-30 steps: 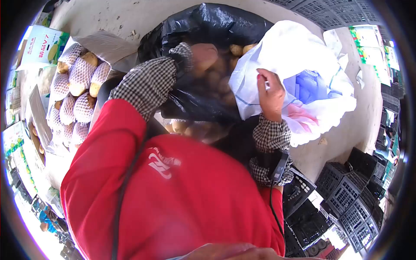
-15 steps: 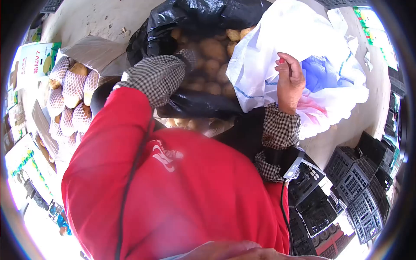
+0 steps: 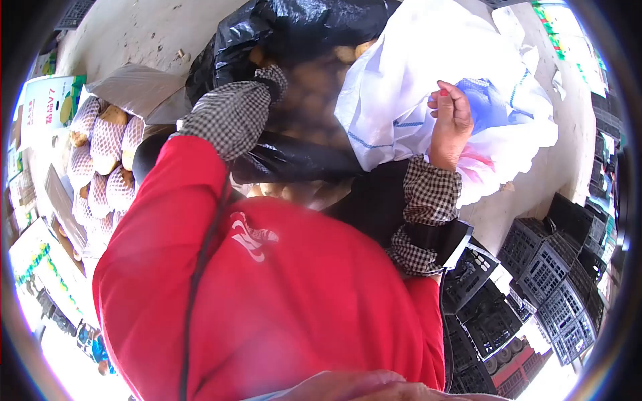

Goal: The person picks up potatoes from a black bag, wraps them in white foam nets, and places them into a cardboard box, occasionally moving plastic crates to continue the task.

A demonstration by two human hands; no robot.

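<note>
My left hand reaches over the black plastic bag. Its checkered sleeve ends at a dark cuff, and the hand beyond is hidden or smeared, so its fingers cannot be read. Inside the bag lies roundish yellow-brown produce that looks like potatoes, mostly in shadow. My right hand is raised in front of the white woven sack, its fingers curled in against the thumb. Red shows at the thumb tip; anything pinched there is too small to make out. Blue and pink material shows inside the sack.
At left, an open carton holds similar produce in foam nets. A printed white box stands behind it. Black plastic crates are stacked at right. More produce lies below the bag, near my body.
The bag, sack and carton have shifted slightly left in view. My left cuff has moved slightly up and left. The right hand stays raised, its fingers curled a little more.
</note>
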